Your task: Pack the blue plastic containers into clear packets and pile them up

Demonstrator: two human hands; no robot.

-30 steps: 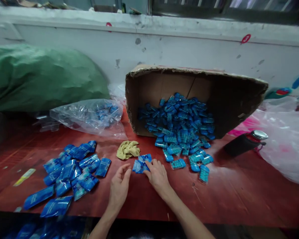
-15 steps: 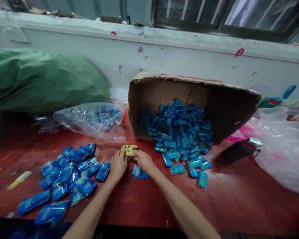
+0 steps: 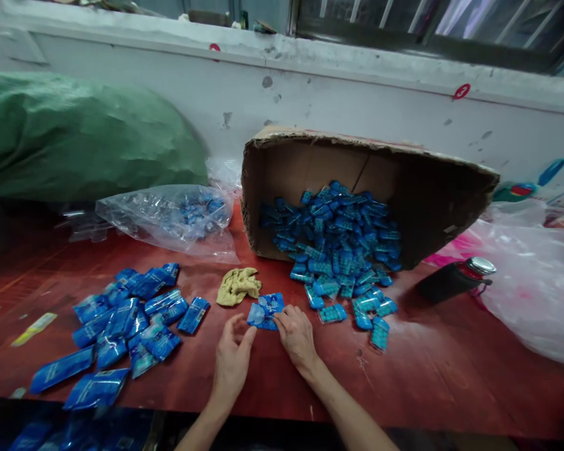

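Observation:
My right hand pinches the lower right edge of a flat blue packet on the red table. My left hand is just below and left of that packet, thumb and fingers apart, holding nothing. A crumpled yellow cloth lies right behind the packet, touched by neither hand. To the left, several filled blue packets are spread in a loose pile. Small blue-capped packs of turquoise pieces spill out of a tipped cardboard box at the centre right.
A clear plastic bag of blue pieces lies behind the pile, near a big green sack. A yellow-handled tool rests far left. On the right are a black bottle and translucent plastic bags.
Both hands have let go of the yellow cloth and come nearer to me. The cloth now lies spread a little wider. My right hand has taken hold of the flat blue packet.

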